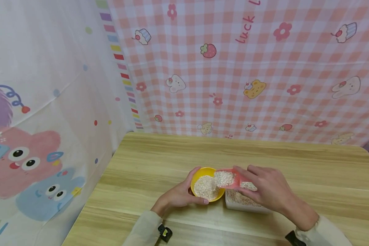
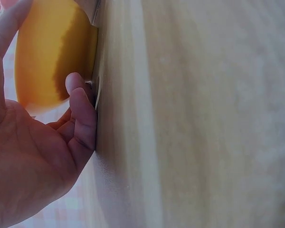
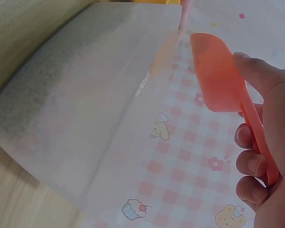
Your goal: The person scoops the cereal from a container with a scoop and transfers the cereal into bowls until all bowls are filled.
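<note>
My left hand (image 1: 179, 195) holds a yellow bowl (image 1: 206, 171) by its side, the thumb at the near rim and fingers round the far side. Pale flakes, like oats (image 1: 205, 188), lie in the bowl. In the left wrist view the bowl (image 2: 47, 57) stands on the tabletop. My right hand (image 1: 265, 186) grips a coral-pink scoop (image 1: 233, 183) heaped with the same flakes, its front over the bowl's right rim. The right wrist view shows fingers curled round the handle of the scoop (image 3: 218, 76) and the thumb on its back edge.
A translucent white box (image 1: 246, 207) of flakes stands right of the bowl, partly under my right hand. All sits on a wood-grain table (image 1: 147, 157). A pink checked cloth (image 1: 227, 71) hangs behind, and a white printed cloth (image 1: 64, 112) hangs at the left.
</note>
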A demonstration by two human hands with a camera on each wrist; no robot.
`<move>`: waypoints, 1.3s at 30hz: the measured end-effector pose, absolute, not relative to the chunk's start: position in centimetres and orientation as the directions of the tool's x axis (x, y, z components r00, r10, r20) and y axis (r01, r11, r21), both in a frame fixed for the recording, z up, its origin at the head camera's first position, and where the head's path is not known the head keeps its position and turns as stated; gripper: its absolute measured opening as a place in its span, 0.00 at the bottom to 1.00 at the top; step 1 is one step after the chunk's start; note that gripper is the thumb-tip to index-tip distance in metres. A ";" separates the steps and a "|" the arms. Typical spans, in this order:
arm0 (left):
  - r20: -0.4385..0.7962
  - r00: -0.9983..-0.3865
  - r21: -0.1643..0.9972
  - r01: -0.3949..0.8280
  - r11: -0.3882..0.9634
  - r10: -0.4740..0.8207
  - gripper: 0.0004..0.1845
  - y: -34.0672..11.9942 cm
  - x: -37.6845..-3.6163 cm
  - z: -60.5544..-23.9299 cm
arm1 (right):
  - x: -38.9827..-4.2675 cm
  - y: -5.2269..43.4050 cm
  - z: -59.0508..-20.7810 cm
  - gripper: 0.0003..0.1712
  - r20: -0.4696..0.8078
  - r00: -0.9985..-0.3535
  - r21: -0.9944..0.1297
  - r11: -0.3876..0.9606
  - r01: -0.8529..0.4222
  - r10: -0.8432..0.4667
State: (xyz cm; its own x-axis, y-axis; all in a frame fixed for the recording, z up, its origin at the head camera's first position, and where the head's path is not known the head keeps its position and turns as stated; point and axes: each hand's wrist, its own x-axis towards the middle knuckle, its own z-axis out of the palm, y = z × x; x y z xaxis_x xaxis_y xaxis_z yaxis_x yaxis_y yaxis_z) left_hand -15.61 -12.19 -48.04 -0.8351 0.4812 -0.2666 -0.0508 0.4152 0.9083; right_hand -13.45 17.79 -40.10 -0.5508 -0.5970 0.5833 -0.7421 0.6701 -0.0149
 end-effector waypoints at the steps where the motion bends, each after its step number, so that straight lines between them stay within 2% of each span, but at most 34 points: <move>1: -0.266 -0.835 0.909 -0.050 0.415 0.482 0.62 -12.2 -15.6 -48.0 | -13.5 17.8 -40.0 0.36 0.584 -0.546 -0.007 0.669 -0.743 -0.600; 19: -0.267 -0.834 0.906 -0.046 0.421 0.484 0.62 -12.1 -15.6 -48.1 | -13.7 17.2 -39.6 0.39 0.582 -0.471 0.149 0.657 -0.739 -0.662; 28: -0.273 -0.837 0.902 -0.050 0.430 0.475 0.61 -12.2 -15.6 -48.0 | -13.7 16.4 -38.7 0.38 0.573 -0.402 0.249 0.619 -0.745 -0.714; 29: -0.274 -0.837 0.901 -0.050 0.431 0.474 0.61 -12.2 -15.6 -48.0 | -13.8 16.3 -38.6 0.37 0.560 -0.398 0.265 0.613 -0.744 -0.726; 32: -0.273 -0.837 0.900 -0.048 0.433 0.474 0.61 -12.2 -15.6 -48.0 | -13.7 16.1 -38.3 0.23 0.516 -0.396 0.315 0.598 -0.737 -0.760; 35: -0.272 -0.837 0.899 -0.045 0.436 0.474 0.62 -12.2 -15.6 -48.0 | -13.7 16.2 -38.2 0.28 0.473 -0.399 0.357 0.585 -0.728 -0.786; 38: -0.269 -0.837 0.900 -0.042 0.434 0.476 0.62 -12.2 -15.6 -48.1 | -13.6 16.3 -38.2 0.19 0.470 -0.386 0.372 0.575 -0.728 -0.794; 39: -0.267 -0.838 0.901 -0.041 0.433 0.476 0.62 -12.2 -15.7 -48.1 | -13.6 16.3 -38.1 0.20 0.475 -0.382 0.374 0.575 -0.728 -0.793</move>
State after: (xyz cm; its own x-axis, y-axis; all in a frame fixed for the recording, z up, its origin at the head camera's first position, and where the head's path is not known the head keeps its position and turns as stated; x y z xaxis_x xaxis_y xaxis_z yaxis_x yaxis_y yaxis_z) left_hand -15.65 -12.19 -48.11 -0.8377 0.4765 -0.2669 -0.0408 0.4327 0.9006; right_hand -13.61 16.31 -38.13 -0.3821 -0.7928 0.4748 -0.7280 0.5747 0.3739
